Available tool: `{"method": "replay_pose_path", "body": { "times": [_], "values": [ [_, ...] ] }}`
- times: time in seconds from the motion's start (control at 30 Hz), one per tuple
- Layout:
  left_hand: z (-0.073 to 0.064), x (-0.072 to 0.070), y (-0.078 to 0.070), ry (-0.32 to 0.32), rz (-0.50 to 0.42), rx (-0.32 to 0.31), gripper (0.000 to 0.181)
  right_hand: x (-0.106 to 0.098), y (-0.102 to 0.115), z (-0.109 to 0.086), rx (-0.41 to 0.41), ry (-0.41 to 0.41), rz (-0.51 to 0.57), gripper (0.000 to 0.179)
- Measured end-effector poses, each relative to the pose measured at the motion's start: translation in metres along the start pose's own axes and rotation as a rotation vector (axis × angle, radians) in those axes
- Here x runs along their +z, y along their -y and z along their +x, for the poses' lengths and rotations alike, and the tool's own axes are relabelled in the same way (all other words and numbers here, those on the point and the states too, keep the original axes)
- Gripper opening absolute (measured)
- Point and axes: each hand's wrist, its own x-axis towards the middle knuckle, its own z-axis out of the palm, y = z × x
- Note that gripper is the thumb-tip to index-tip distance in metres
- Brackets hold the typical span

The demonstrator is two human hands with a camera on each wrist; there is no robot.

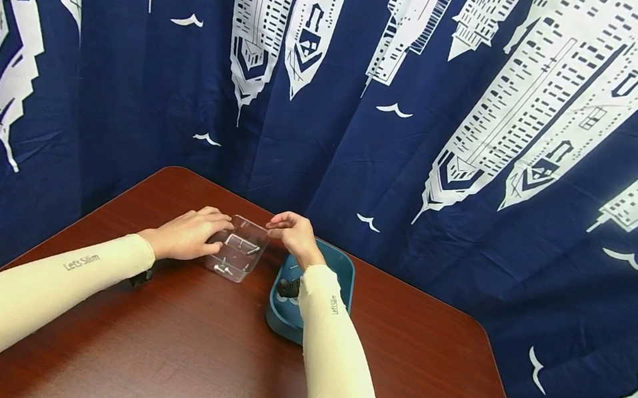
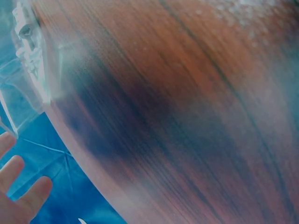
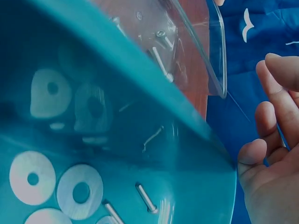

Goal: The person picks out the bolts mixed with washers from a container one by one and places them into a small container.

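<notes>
A clear plastic box (image 1: pixel 233 256) holding several small metal screws (image 1: pixel 223 270) stands between the two hands. My left hand (image 1: pixel 191 233) is at its left side, fingers reaching over the rim and thumb apart from them. Beside the box's far right corner hovers my right hand (image 1: pixel 297 236), above the far end of a blue tray (image 1: pixel 285 330). Thumb and forefinger tips come together in the right wrist view; whether something small is between them cannot be seen. Several flat washers (image 3: pixel 32 161) and a few screws (image 3: pixel 147 198) lie in the tray.
The brown wooden table (image 1: pixel 179 342) has rounded far corners. Close behind it hangs a dark blue curtain (image 1: pixel 325 153) printed with white buildings and birds. A dark wrist device (image 1: pixel 288 287) on the right arm partly covers the tray.
</notes>
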Motion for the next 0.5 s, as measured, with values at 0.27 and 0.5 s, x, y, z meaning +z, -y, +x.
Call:
{"method": "replay_pose_path", "body": {
  "times": [0.27,0.5],
  "values": [
    [0.001,-0.001,0.002,-0.012,0.019,0.028,0.047,-0.013,-0.003,-0.004,-0.008,-0.024,-0.030,0.019],
    [0.003,-0.001,0.003,-0.016,0.033,0.042,0.046,-0.024,-0.007,-0.010,0.001,-0.040,-0.031,0.017]
  ]
}}
